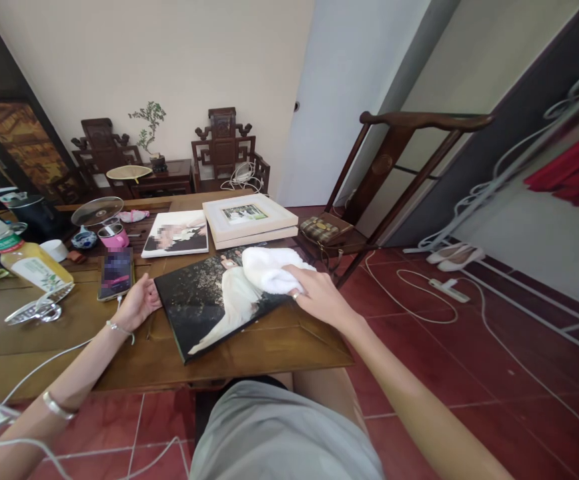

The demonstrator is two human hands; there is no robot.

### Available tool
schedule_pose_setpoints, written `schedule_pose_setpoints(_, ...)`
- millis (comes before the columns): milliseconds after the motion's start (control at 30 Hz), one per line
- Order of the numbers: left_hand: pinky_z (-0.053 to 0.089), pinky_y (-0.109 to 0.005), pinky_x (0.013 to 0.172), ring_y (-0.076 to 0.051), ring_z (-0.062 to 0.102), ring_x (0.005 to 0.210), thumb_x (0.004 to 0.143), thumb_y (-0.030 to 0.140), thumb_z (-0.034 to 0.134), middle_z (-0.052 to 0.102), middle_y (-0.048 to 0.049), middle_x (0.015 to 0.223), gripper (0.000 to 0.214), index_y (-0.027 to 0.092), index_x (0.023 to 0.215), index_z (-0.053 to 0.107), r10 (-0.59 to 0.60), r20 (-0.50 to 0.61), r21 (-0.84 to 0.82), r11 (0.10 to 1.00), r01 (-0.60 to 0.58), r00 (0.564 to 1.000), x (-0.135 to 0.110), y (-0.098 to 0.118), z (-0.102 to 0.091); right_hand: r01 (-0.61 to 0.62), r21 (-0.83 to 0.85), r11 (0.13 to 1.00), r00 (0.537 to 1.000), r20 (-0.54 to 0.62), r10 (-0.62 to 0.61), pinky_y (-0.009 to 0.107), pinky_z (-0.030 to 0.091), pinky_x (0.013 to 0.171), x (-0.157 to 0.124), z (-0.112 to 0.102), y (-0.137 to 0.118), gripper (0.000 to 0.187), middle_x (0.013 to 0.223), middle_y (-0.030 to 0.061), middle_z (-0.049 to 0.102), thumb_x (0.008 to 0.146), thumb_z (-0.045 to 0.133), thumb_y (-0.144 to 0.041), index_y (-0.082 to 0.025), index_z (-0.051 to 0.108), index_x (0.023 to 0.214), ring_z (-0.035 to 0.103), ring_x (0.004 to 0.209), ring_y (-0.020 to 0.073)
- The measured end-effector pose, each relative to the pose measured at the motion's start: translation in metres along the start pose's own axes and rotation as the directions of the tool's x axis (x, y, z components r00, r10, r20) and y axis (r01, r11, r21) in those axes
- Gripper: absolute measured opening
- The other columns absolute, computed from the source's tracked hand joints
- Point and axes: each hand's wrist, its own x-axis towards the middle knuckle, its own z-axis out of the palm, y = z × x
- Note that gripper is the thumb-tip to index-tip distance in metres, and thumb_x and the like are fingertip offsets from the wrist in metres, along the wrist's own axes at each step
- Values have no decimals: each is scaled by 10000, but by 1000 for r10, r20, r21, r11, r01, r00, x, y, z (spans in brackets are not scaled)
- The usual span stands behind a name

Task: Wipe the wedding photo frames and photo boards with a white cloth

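A dark photo album (204,303), its cover showing a figure in a long white gown, lies at an angle on the wooden table (249,357). My left hand (142,301) holds its left edge with curled fingers, the fingertips partly hidden. Bunched under my right hand (314,291) is a white cloth (272,269), which I grip and press against the album's upper right part. The cloth covers that corner of the picture.
Behind lie a white photo book (177,233) and stacked framed boxes (252,227). At left are a phone (116,275), a yellow bottle (32,260), a pink cup (113,236) and a white cable (52,360). A wooden chair (394,143) holding a bag (324,230) stands right.
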Motion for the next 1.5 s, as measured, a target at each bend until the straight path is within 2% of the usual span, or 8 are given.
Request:
schedule_pose_setpoints(700,302,-163,371,-91,463,297,816,183,595,514,55,475,45,170,818,552,96,-21,554,830,-69,995,52,13,18,5,-158,988,991,132,16,374,444,776,-37,-35,-31,231,739,56,635,746,399,-112,-212,527,910,568,763,263)
schedule_pose_setpoints(767,289,-172,392,-98,462,319,791,155,614,513,47,454,70,175,746,563,163,10,639,758,-132,987,46,19,18,7,-176,984,991,135,17,393,446,822,-39,-35,-29,241,757,62,647,756,405,-120,-206,530,944,578,766,259)
schedule_pose_setpoints(867,295,-201,460,-126,453,399,736,138,657,484,28,426,205,190,569,550,410,174,858,383,-342,895,27,22,15,39,-201,979,998,59,-28,451,399,952,-40,-32,-21,297,813,71,673,769,413,-122,-189,533,1031,606,779,248)
schedule_pose_setpoints(967,286,-226,492,-168,463,463,690,187,712,443,5,409,320,205,447,505,480,230,931,145,-336,846,6,15,9,87,-236,968,985,-128,-120,495,342,1023,-36,-24,-12,346,965,118,682,783,423,-119,-154,529,1110,618,897,266)
schedule_pose_setpoints(1067,356,-229,536,-164,502,502,724,143,631,549,-13,526,136,196,602,607,480,258,880,242,-410,838,-7,3,3,145,-261,954,954,-218,-205,441,418,962,-30,-14,-6,355,1166,170,624,801,427,-108,-129,535,1139,587,1027,281)
schedule_pose_setpoints(1200,491,-274,641,-188,634,737,744,176,551,646,-80,990,257,178,992,619,395,233,756,501,-421,888,-8,-7,5,300,-327,896,940,-58,-336,361,488,780,-23,-3,-3,311,1354,119,514,816,412,-39,-211,601,994,602,958,236)
schedule_pose_setpoints(1333,468,-419,900,-262,601,1011,843,391,490,608,-127,1123,460,136,1225,505,441,279,887,223,-405,853,1,-18,18,394,-392,831,912,52,-408,377,472,774,-18,-1,-8,376,1354,108,510,798,447,-7,-231,598,1059,568,972,250)
schedule_pose_setpoints(1500,311,-485,1065,-356,382,1285,825,569,505,426,-232,1327,761,62,1374,360,465,310,942,-34,-333,829,13,-40,32,272,-344,899,962,131,-241,356,455,766,-6,-7,-21,399,1097,107,615,772,556,-79,-223,584,1143,535,971,264)
